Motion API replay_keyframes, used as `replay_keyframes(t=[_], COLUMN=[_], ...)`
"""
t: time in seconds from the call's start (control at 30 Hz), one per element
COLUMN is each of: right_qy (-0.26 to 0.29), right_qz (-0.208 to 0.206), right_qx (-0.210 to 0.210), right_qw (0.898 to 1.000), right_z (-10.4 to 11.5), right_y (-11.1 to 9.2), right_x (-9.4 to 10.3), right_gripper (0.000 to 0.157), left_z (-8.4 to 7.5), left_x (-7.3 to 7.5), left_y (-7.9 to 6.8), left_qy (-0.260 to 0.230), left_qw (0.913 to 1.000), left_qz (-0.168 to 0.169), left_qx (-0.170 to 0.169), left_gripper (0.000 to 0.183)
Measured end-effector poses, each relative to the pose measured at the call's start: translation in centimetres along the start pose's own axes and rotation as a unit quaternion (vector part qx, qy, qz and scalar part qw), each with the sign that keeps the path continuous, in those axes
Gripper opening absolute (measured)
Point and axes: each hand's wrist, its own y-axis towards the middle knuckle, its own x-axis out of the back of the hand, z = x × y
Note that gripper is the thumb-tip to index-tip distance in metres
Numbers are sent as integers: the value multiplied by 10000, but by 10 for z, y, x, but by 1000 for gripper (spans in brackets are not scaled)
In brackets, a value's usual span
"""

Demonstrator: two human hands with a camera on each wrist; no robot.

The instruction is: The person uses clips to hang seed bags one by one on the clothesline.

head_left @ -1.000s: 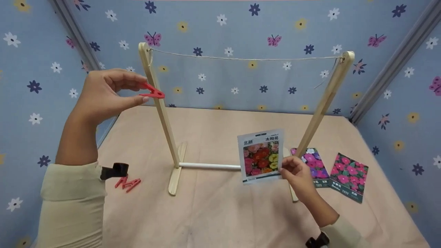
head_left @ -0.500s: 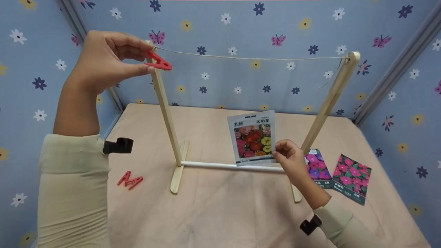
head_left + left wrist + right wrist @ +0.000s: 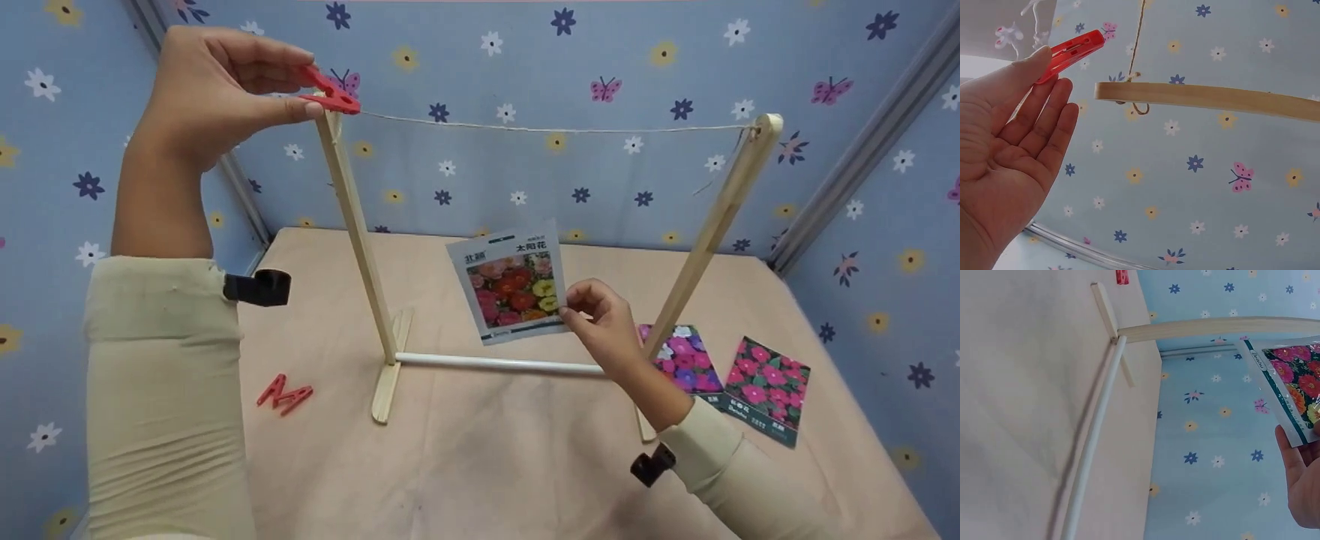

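My left hand [image 3: 217, 97] pinches a red clothespin [image 3: 335, 96] by its handle ends, between thumb and fingers. In the head view the clothespin overlaps the top of the left wooden post [image 3: 349, 202]; the left wrist view shows it [image 3: 1075, 52] apart from the post and string. A thin string [image 3: 555, 130] runs from this post to the right one [image 3: 705, 240]. Lower down, my right hand [image 3: 604, 326] grips the bottom right corner of a flower seed packet [image 3: 514, 289]. The packet is held up, slightly tilted, above the white crossbar [image 3: 495, 363].
More red clothespins [image 3: 285, 395] lie on the cloth-covered table [image 3: 465, 450] at the left. Two other flower packets, one purple and pink [image 3: 686, 360] and one pink [image 3: 769, 386], lie by the right post's foot. Patterned blue walls [image 3: 480, 172] enclose the back and sides.
My left hand has risen with the clothespin to the height of the post's top. My right hand has carried the seed packet leftward and up, away from the right post.
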Motion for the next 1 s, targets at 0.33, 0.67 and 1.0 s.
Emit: replay_keyframes(t=[0.33,0.67,1.0], right_qy=[-133,-425,-946], right_qz=[128,-133,-409], right_qx=[379,601,847], right_qw=[9991,9972,9911], right_z=[10,28,37], right_y=[20,45,68], right_x=[-30,-55,-79], right_gripper=[7,6,5], left_z=[22,32,34], left_x=[-4,-4,-6], left_y=[14,18,24], left_qy=[-739,-1950,-1663], left_qw=[9969,9806,9854], left_qz=[-14,-100,-307], left_qx=[255,149,174], left_gripper=[42,40,38])
